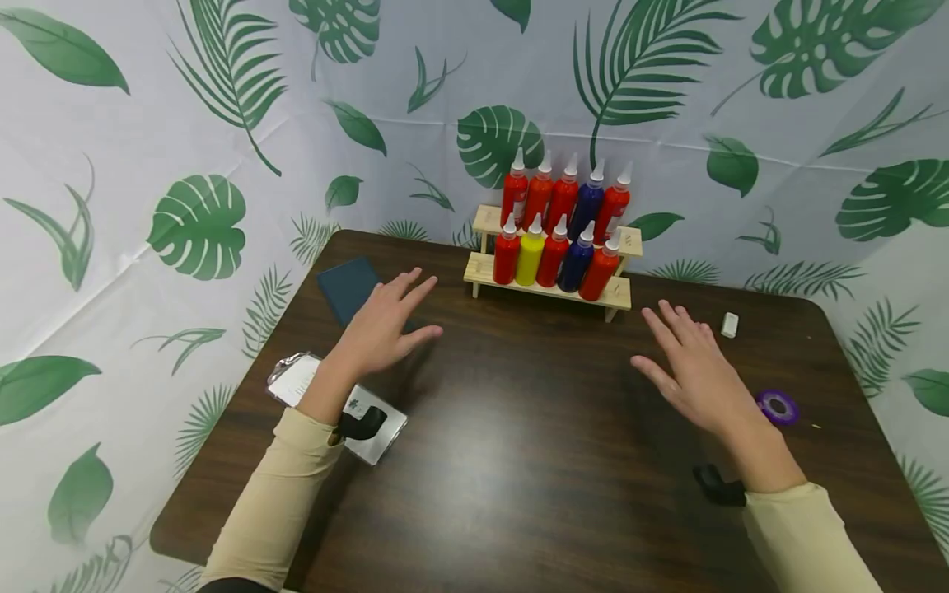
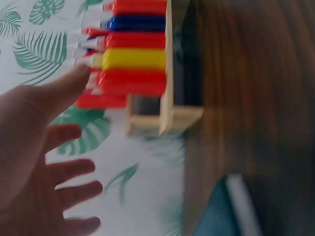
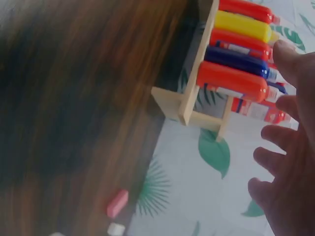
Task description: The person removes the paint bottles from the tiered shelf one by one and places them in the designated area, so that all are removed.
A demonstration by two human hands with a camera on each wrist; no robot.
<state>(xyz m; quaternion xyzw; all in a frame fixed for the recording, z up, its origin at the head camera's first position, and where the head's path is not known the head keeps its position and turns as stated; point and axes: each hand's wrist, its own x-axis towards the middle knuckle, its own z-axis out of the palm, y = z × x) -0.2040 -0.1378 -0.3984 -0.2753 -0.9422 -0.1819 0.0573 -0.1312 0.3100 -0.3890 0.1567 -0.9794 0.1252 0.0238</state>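
My left hand (image 1: 381, 325) is held above the table's left side with fingers spread, holding nothing. Below it lies a dark blue flat book or folder (image 1: 347, 284). Over the right side hovers my right hand (image 1: 693, 371), fingers extended and also holding nothing. Between and beyond the hands stands a two-tier wooden rack (image 1: 482, 268) with squeeze bottles in two rows. Most bottles are red, such as the front right bottle (image 1: 599, 274); one is a yellow bottle (image 1: 530, 259), and blue ones include the front blue bottle (image 1: 576, 265). Both hands are apart from the rack.
A clipboard (image 1: 389, 441) with papers lies under my left forearm. Right of my right hand are a small white block (image 1: 730, 324) and a purple ring-shaped roll (image 1: 778, 407). A leaf-patterned cloth (image 1: 415, 82) hangs behind the dark wooden table (image 1: 482, 494).
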